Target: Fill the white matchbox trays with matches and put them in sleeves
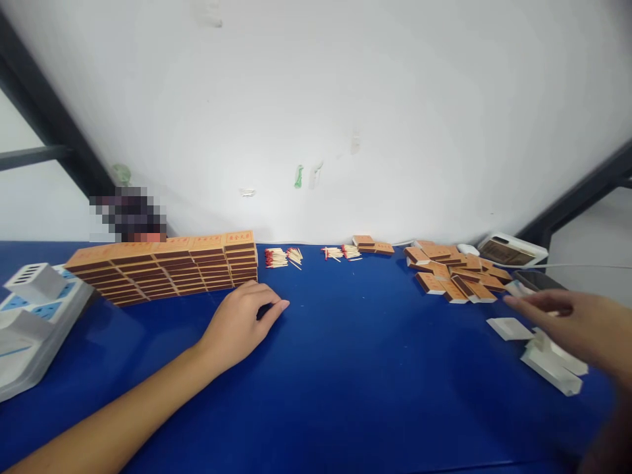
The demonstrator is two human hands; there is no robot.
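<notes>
My left hand (244, 322) rests on the blue table (345, 382) with fingers curled and thumb and index tips together; nothing shows between them. Just behind it stands a neat wall of stacked matchboxes (172, 270). Beyond its fingertips lie small piles of red-tipped matches (276, 258) and more matches (342, 252). My right hand (573, 322), slightly blurred, is at the right with thumb and fingers pinched. A small whitish piece (518, 288) shows at its fingertips; whether it is held is unclear. Below that hand lie white matchbox trays (550, 372) and another white tray (509, 328).
A loose heap of matchboxes (451, 270) lies right of centre, with two matchboxes (372, 245) near the wall. A white-edged device (513, 249), a dark phone-like object (538, 281) and a cable are behind my right hand. A power strip (64, 329) with plugs sits left.
</notes>
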